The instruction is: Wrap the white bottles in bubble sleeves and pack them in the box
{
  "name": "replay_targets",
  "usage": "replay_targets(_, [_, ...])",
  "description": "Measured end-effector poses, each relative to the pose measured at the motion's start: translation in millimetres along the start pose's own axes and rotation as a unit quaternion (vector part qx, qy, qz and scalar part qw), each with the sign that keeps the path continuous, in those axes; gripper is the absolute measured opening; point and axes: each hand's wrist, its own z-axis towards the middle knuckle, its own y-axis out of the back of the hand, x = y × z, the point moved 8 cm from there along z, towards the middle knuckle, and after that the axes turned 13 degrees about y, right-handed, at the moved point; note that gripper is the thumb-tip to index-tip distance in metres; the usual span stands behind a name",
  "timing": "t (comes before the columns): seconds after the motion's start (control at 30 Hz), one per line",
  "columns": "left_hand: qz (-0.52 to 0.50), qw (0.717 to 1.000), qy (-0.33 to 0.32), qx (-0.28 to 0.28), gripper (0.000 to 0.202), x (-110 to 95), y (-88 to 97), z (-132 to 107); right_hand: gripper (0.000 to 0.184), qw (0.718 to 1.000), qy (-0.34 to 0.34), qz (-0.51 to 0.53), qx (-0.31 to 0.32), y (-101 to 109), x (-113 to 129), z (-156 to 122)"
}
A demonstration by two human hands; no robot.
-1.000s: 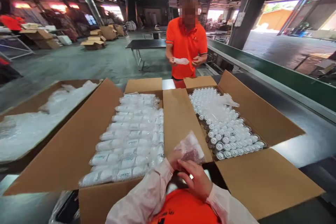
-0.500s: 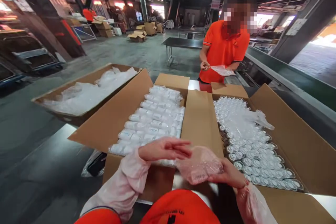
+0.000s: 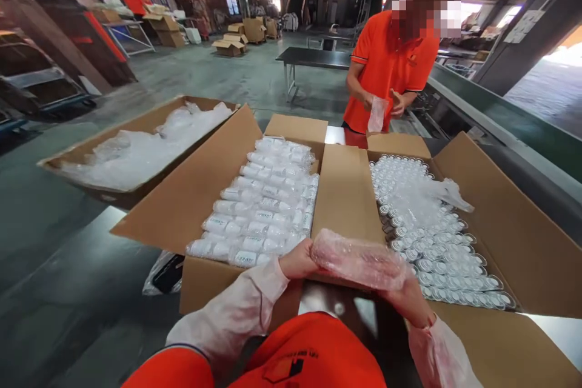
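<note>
In front of me, a clear bubble-wrap bag (image 3: pixel 359 257) is stretched sideways between my hands. My left hand (image 3: pixel 297 259) grips its left end, and my right hand (image 3: pixel 407 298) has hold of its right end; the fingers are partly hidden behind the plastic. I cannot tell whether anything is inside it. Left of the bag, rows of white bottles (image 3: pixel 261 206) in clear wrap lie in a cardboard box (image 3: pixel 182 209). To the right, a second box (image 3: pixel 513 224) contains many upright bottles with silvery-white tops (image 3: pixel 450 260). Loose clear plastic bags (image 3: pixel 413 203) rest on top of those bottles.
A large carton (image 3: pixel 150 185) of clear plastic bags stands at far left. Across the boxes, a co-worker in an orange shirt (image 3: pixel 391 66) handles a clear bag (image 3: pixel 377 115). A dark bagged item (image 3: pixel 167 273) lies beside the left box. A conveyor (image 3: pixel 504 112) runs along the right.
My left hand has closed on the bag's left end, and the bag is now drawn out wide between both hands. The co-worker's bag has gone from level to upright.
</note>
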Motion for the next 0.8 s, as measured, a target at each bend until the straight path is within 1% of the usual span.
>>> replay_targets(0.07, [0.052,0.997,-0.052,0.029,0.037,-18,3.2,-4,0.031,0.999,-0.015,-0.004,-0.045,7,-1,4])
replay_targets(0.1, [0.082,0.993,-0.084,0.032,0.036,-28,5.0,-6,0.035,0.998,-0.028,-0.001,-0.06,8,-3,6])
replay_targets(0.17, [0.115,0.985,-0.13,0.005,0.031,-43,13.5,-8,0.04,0.997,-0.036,0.008,-0.063,4,-2,14])
replay_targets(0.2, [0.11,0.985,-0.129,-0.013,0.033,-46,19.8,-7,0.042,0.998,-0.021,0.012,-0.052,0,1,20])
replay_targets(0.27, [0.08,0.992,-0.095,-0.035,0.043,-48,32.4,-3,0.043,0.999,0.037,0.012,-0.032,-5,15,32])
replay_targets(0.33, [0.078,0.993,-0.074,-0.044,0.05,-52,42.3,-1,0.037,0.995,0.097,0.011,-0.029,-6,31,44])
replay_targets(0.37, [0.101,0.99,-0.09,-0.05,0.049,-58,45.9,-3,0.031,0.993,0.114,0.009,-0.039,-5,37,48])
replay_targets(0.4, [0.142,0.98,-0.124,-0.059,0.045,-68,47.8,-7,0.025,0.991,0.12,0.011,-0.052,-5,40,53])
replay_targets(0.43, [0.193,0.964,-0.166,-0.069,0.04,-79,47.5,-12,0.02,0.991,0.111,0.016,-0.067,-5,39,58])
replay_targets(0.47, [0.25,0.943,-0.205,-0.074,0.036,-89,44.3,-19,0.018,0.993,0.085,0.025,-0.083,-7,35,62])
replay_targets(0.5, [0.311,0.918,-0.234,-0.077,0.034,-95,39.1,-25,0.018,0.993,0.044,0.041,-0.1,-10,27,66])
replay_targets(0.53, [0.373,0.89,-0.248,-0.083,0.035,-98,33.2,-30,0.019,0.991,-0.008,0.062,-0.115,-15,17,70])
replay_targets(0.57, [0.436,0.861,-0.244,-0.093,0.037,-97,27.4,-33,0.02,0.987,-0.065,0.089,-0.118,-23,6,72])
replay_targets(0.6, [0.494,0.833,-0.224,-0.113,0.039,-93,23.9,-34,0.021,0.98,-0.119,0.117,-0.108,-34,-5,75])
replay_targets(0.63, [0.542,0.806,-0.192,-0.137,0.041,-86,22.7,-35,0.022,0.973,-0.163,0.141,-0.087,-47,-13,77])
replay_targets(0.67, [0.578,0.785,-0.155,-0.162,0.041,-77,23.7,-35,0.022,0.966,-0.194,0.16,-0.056,-61,-19,80])
replay_targets(0.7, [0.597,0.772,-0.114,-0.187,0.041,-66,26.9,-36,0.023,0.961,-0.213,0.176,-0.023,-73,-22,82])
replay_targets(0.73, [0.598,0.77,-0.07,-0.21,0.04,-54,32.4,-38,0.025,0.956,-0.224,0.191,0.004,-84,-25,85])
replay_targets(0.8, [0.567,0.786,0.027,-0.245,0.038,-22,47.1,-42,0.033,0.961,-0.203,0.181,0.042,-97,-26,90])
